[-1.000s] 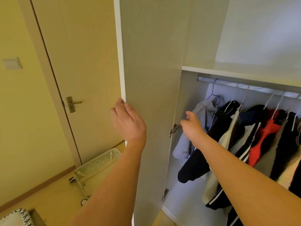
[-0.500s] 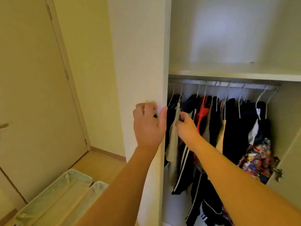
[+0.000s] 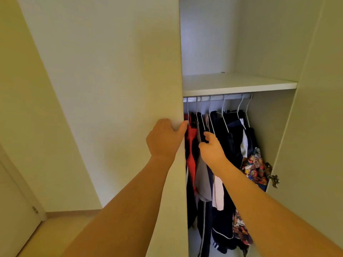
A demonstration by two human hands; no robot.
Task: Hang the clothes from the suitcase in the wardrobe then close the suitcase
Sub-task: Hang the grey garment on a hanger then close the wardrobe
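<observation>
The wardrobe's left door (image 3: 120,80) stands partly swung in front of the hanging space. My left hand (image 3: 163,140) holds its free edge, the thumb hooked round it and the fingers on the outer face. Several clothes hang on white wire hangers from the rail (image 3: 219,98): a red garment (image 3: 191,145), dark jackets (image 3: 232,136) and a colourful patterned piece (image 3: 254,167). My right hand (image 3: 213,151) reaches among them, its loosely bent fingers touching a dark garment beside the red one. The suitcase is out of view.
A white shelf (image 3: 237,84) spans the wardrobe above the rail. The right wardrobe door (image 3: 315,127) is open, its metal hinge (image 3: 272,178) sticking out near my right forearm. A room door (image 3: 11,210) and wooden floor (image 3: 61,229) lie at lower left.
The view swung right and the suitcase left the frame. The left door has swung further across the opening with my left hand on its edge. My right hand stayed among the clothes.
</observation>
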